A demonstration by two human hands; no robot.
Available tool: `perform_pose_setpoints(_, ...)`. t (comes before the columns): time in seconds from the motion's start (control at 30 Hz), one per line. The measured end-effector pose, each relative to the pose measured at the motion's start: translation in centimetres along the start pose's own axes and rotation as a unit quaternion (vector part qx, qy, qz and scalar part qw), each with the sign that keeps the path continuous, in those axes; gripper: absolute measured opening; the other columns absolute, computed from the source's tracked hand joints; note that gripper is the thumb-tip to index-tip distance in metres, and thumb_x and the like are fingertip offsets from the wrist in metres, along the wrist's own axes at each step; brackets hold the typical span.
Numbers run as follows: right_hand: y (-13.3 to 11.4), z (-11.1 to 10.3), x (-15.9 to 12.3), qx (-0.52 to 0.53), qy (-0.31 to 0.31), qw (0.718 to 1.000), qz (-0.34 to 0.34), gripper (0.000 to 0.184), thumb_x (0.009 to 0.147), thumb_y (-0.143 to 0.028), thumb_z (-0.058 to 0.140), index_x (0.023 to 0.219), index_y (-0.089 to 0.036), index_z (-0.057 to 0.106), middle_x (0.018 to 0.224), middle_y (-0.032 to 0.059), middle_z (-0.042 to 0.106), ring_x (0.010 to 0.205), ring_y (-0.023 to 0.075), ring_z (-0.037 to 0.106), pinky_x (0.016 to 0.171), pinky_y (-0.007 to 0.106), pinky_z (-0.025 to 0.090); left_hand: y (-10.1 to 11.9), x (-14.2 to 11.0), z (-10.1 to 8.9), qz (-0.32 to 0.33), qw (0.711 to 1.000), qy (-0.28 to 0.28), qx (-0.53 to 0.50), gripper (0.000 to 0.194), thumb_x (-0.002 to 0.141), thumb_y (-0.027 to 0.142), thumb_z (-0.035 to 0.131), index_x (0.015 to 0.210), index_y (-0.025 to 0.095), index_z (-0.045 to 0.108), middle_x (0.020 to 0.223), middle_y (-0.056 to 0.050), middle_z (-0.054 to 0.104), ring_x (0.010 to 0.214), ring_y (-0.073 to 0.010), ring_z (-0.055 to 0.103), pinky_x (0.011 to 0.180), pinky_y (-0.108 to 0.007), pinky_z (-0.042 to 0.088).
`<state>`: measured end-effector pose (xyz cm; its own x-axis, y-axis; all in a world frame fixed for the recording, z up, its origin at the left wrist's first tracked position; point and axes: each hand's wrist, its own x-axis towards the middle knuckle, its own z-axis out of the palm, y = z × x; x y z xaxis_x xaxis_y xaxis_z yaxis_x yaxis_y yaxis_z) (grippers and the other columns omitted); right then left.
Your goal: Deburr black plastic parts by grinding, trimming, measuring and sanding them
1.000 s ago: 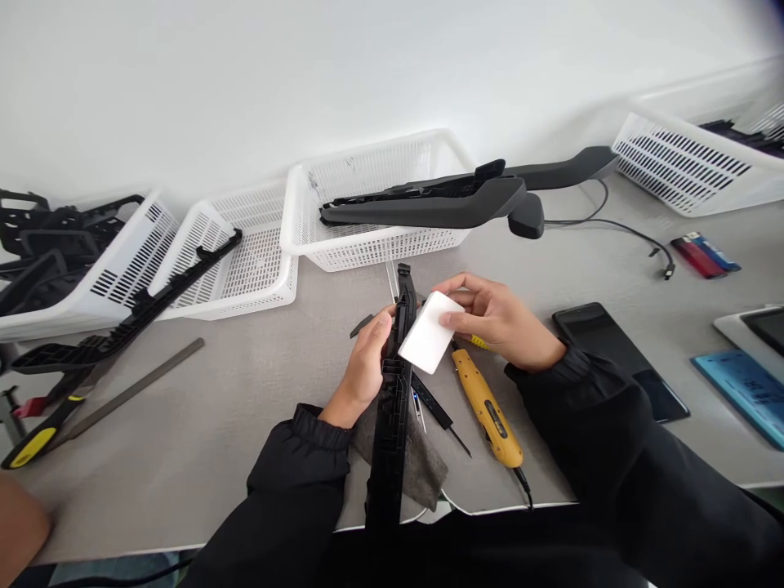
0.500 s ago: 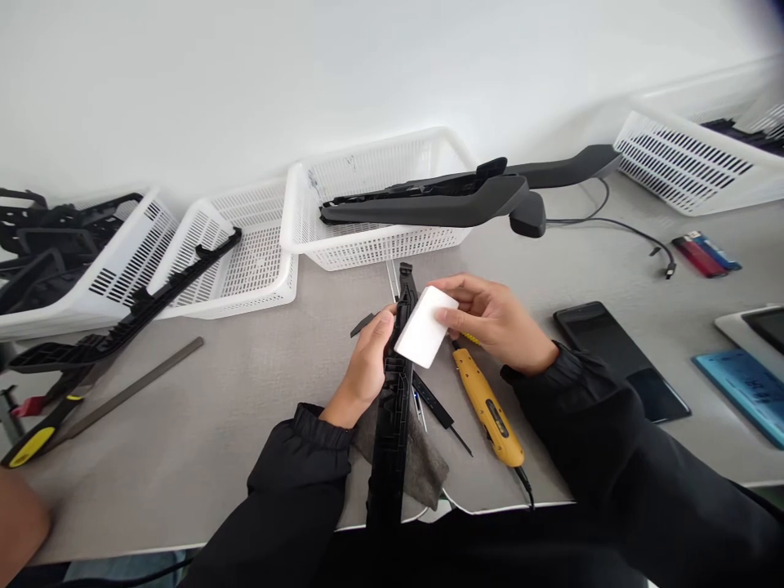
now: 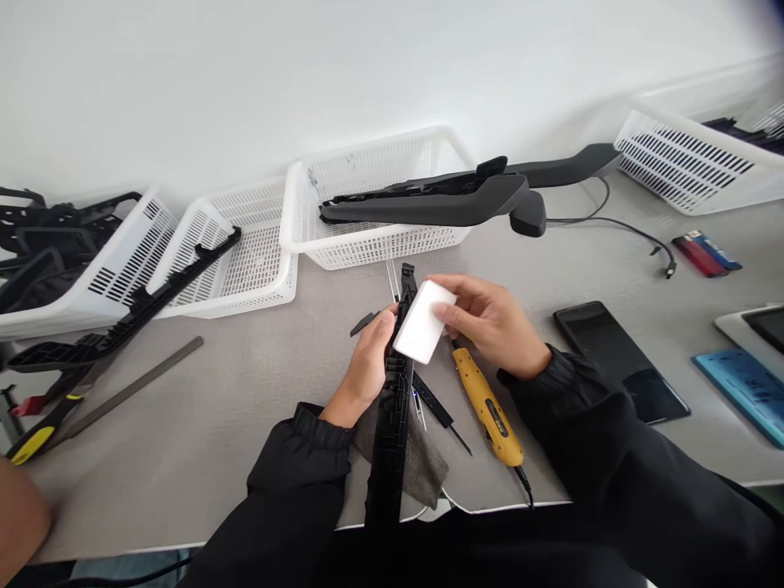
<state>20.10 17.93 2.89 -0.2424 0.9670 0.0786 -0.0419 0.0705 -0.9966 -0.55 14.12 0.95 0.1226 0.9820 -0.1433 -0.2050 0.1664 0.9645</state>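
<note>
My left hand point(image 3: 366, 359) is wrapped round a long black plastic trim piece point(image 3: 392, 425), which stands lengthwise in front of me with its ribbed side showing. Between thumb and fingers my right hand point(image 3: 493, 322) pinches a white rectangular block point(image 3: 424, 322) that looks like a sponge. The block lies against the upper part of the trim, or just over it; contact cannot be made out. A grey cloth point(image 3: 425, 469) is partly hidden under the trim. Beside it lie a thin black tool point(image 3: 436, 400) and a yellow corded power tool point(image 3: 490, 408).
Behind my hands stands a white basket point(image 3: 380, 257) with long black trim pieces point(image 3: 441, 208) reaching over its right side. More white baskets point(image 3: 260, 298) line the wall. A file point(image 3: 135, 388) lies left, a phone point(image 3: 621, 359) right. Part of another person point(image 3: 21, 510) shows at lower left.
My right hand and the white block have shifted very slightly up and to the left along the trim. The left hand keeps its hold on the trim.
</note>
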Motion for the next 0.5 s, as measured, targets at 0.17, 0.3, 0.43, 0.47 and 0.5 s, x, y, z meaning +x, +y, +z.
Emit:
perform_pose_setpoints(0.17,-0.49,0.44,-0.56,-0.038,0.035,0.998,-0.028,0.050,0.094,-0.055,0.083,0.134,-0.027,0.076,0.101,0.0058,0.074,0.067,0.0172,0.060,0.054,0.034,0.052,0.06,-0.02,0.07,0.007,1.000,0.010,0.005,0.068,0.097,0.079,0.062,0.127,0.020,0.078,0.114,-0.008,0.082,0.112,-0.0291,0.072,0.093,-0.036,0.053)
perform_pose_setpoints(0.3,-0.75,0.59,-0.95,-0.081,0.007,0.994,-0.075,0.047,0.099,-0.056,0.077,0.138,-0.030,0.076,0.109,0.0087,0.070,0.083,0.0231,0.065,0.065,0.038,0.058,-0.05,-0.01,-0.01,0.001,1.000,-0.003,0.002,0.071,0.095,0.080,0.064,0.128,0.019,0.078,0.119,-0.010,0.082,0.113,-0.0305,0.073,0.092,-0.037,0.054)
perform_pose_setpoints(0.43,-0.82,0.68,-1.08,-0.103,0.016,0.992,-0.076,0.047,0.101,-0.056,0.074,0.142,-0.032,0.074,0.116,0.0086,0.067,0.078,0.0201,0.062,0.062,0.037,0.057,-0.25,-0.02,-0.07,-0.013,1.000,0.005,-0.013,0.069,0.097,0.080,0.062,0.129,0.020,0.078,0.114,-0.010,0.083,0.113,-0.0309,0.074,0.094,-0.038,0.056)
perform_pose_setpoints(0.47,-0.82,0.72,-1.09,-0.100,0.019,0.992,-0.074,0.048,0.101,-0.056,0.074,0.143,-0.032,0.073,0.117,0.0086,0.067,0.077,0.0194,0.061,0.061,0.036,0.057,-0.28,-0.03,-0.06,-0.015,1.000,0.005,-0.015,0.069,0.097,0.079,0.062,0.129,0.020,0.078,0.113,-0.010,0.083,0.112,-0.0309,0.074,0.094,-0.038,0.056)
perform_pose_setpoints(0.5,-0.81,0.77,-1.09,-0.097,0.012,0.993,-0.073,0.049,0.101,-0.056,0.075,0.144,-0.032,0.073,0.118,0.0086,0.067,0.078,0.0194,0.062,0.061,0.036,0.058,-0.28,-0.04,-0.04,-0.014,1.000,0.004,-0.014,0.068,0.097,0.079,0.062,0.128,0.020,0.078,0.112,-0.010,0.083,0.112,-0.0309,0.074,0.094,-0.038,0.056)
